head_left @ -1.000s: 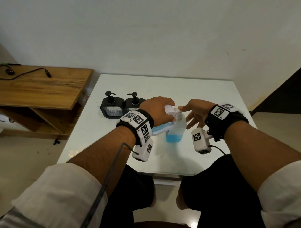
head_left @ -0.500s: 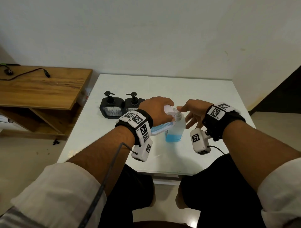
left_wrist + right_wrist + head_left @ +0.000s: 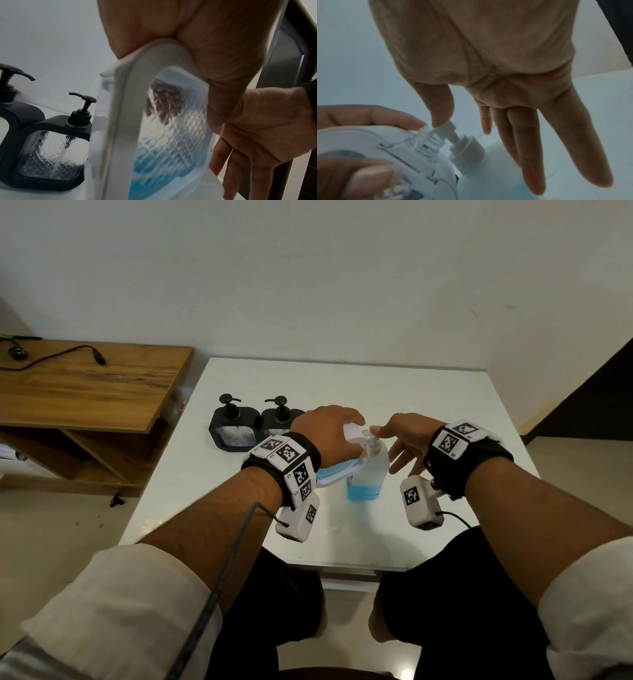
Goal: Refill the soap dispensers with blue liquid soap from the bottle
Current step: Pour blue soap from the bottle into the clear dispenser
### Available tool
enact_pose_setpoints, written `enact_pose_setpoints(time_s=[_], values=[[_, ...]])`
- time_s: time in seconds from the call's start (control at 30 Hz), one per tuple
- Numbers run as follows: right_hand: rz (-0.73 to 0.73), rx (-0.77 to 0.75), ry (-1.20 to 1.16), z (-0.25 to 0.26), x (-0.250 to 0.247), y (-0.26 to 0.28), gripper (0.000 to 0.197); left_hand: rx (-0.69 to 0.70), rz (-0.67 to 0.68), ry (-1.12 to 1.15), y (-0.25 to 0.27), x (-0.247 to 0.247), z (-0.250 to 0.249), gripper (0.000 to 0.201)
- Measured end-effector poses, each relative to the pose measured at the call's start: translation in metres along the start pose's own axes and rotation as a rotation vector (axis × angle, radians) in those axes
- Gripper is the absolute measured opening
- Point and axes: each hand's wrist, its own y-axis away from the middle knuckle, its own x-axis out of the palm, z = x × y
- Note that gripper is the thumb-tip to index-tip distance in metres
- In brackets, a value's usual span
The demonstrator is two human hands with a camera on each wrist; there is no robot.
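My left hand (image 3: 325, 433) grips a white-framed dispenser (image 3: 337, 472) with a little blue soap inside, tilted on its side above the white table (image 3: 428, 405). Its open neck (image 3: 426, 143) lies right under the nozzle of the pump bottle (image 3: 368, 477). That clear bottle stands upright, with blue soap low in it. My right hand (image 3: 400, 436) hovers over the bottle, thumb on the pump head (image 3: 452, 127), the other fingers straight and spread. In the left wrist view the white-framed dispenser (image 3: 171, 128) fills the middle, with blue liquid pooled at its low end.
Two black-framed pump dispensers (image 3: 234, 429) (image 3: 279, 419) stand side by side left of my hands, their pumps fitted. A wooden side table (image 3: 85, 392) with a cable sits to the left. The wall lies behind the table and my knees are at its front edge.
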Motion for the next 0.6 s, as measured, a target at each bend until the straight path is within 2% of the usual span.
enact_pose_setpoints(time_s=[0.13,0.47,0.6], values=[[0.046,0.004,-0.022,-0.006,-0.005,0.003,0.065,0.004,-0.007,0.01,0.001,0.001,-0.001,0.047],[-0.015,-0.003,0.031,0.004,0.001,0.004,0.057,0.007,0.008,-0.006,-0.001,0.0,0.001,0.048],[0.024,-0.005,0.027,-0.002,-0.003,0.005,0.071,0.008,0.02,-0.002,0.0,0.0,0.0,0.049]])
